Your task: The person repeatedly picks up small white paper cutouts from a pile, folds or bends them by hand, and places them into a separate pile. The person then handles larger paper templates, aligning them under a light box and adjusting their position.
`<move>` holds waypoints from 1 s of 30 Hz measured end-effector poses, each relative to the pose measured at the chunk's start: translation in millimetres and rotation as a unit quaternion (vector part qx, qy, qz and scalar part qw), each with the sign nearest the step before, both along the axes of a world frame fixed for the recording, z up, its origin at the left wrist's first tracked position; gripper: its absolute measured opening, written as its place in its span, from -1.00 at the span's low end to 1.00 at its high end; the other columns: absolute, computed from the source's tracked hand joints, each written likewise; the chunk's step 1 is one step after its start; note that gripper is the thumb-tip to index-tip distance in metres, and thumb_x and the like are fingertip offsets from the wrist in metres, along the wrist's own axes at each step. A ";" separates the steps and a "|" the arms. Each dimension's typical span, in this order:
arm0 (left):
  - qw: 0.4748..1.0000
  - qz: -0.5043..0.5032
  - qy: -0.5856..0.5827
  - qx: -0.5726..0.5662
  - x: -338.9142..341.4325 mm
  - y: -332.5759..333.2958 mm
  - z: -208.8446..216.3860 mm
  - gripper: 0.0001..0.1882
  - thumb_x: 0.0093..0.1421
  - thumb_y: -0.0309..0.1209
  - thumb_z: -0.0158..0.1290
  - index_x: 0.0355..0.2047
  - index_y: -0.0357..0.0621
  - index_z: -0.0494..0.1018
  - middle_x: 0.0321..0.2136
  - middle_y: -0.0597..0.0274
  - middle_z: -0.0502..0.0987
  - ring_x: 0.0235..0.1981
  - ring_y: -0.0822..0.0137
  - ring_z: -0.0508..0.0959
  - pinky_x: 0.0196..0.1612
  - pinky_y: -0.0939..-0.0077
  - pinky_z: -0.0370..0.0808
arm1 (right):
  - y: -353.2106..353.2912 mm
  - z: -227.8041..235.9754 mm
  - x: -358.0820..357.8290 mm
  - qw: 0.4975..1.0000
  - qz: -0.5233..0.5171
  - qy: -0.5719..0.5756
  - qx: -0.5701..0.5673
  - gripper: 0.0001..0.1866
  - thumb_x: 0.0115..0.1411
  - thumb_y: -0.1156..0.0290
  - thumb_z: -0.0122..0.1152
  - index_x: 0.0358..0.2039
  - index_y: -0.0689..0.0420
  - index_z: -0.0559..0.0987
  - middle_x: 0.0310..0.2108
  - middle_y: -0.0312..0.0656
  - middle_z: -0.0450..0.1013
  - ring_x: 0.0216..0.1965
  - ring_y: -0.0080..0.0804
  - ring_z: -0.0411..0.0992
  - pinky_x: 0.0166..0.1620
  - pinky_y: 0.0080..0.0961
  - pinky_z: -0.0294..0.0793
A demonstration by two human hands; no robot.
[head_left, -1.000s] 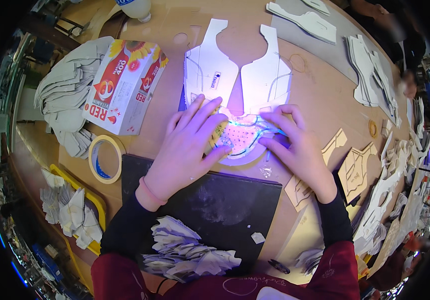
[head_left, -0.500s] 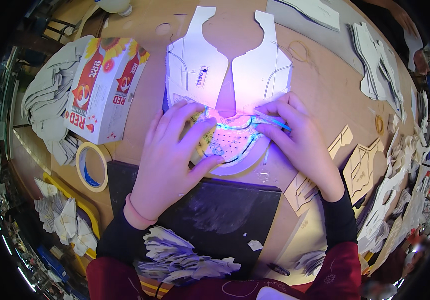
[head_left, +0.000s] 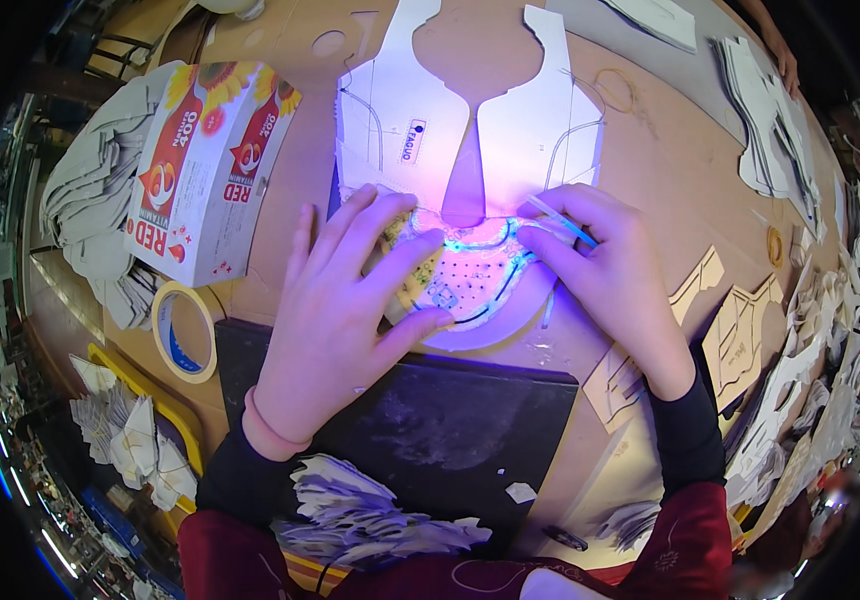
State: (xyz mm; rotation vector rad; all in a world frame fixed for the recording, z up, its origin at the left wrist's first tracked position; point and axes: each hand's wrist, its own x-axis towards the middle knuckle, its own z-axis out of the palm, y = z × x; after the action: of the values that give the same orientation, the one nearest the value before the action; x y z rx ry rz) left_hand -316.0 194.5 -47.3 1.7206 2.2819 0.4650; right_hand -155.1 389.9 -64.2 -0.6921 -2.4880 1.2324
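Observation:
Under a bluish-violet glow lies a rounded piece (head_left: 465,280) dotted with small dark holes and edged with bright blue-green lines. Over it my left hand (head_left: 345,275) is spread, thumb and fingertips pressing its left side. My right hand (head_left: 600,270) pinches a thin pale-blue stick (head_left: 562,220), like a pen refill, at the piece's upper right edge. Whether its tip touches the piece I cannot tell. Beyond both hands lies a large white two-armed cut panel (head_left: 535,135) with thin curved lines drawn on it, its near edge meeting the rounded piece.
A red-and-white carton (head_left: 195,180) stands at left beside stacked grey pieces (head_left: 100,190) and a tape roll (head_left: 185,332). A black board (head_left: 420,410) bears a pile of cut pieces (head_left: 370,515). Tan templates (head_left: 740,340) lie at right; another person's hand (head_left: 782,60) shows far right.
My right hand has shifted slightly right, and the thin stick now slants more steeply. My left hand stays on the piece. The whole view has moved a little.

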 end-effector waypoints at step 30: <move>1.000 0.013 0.008 -0.024 9.2 -1.3 4.5 -0.44 0.13 -0.12 0.26 0.15 0.12 0.50 0.27 0.14 0.32 0.36 -0.08 0.23 0.35 -0.27 0.07 | -3.0 -6.6 3.3 1.000 -0.027 0.012 -0.005 -0.80 0.16 0.47 0.28 -0.19 0.18 0.67 -0.38 -0.07 0.54 -0.39 -0.12 0.55 -0.29 -0.34 0.51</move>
State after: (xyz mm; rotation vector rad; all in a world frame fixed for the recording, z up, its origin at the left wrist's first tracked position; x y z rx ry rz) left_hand -306.8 193.2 -42.9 1.6796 2.3102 0.4001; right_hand -151.8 386.9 -70.8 -0.7381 -2.4279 1.2282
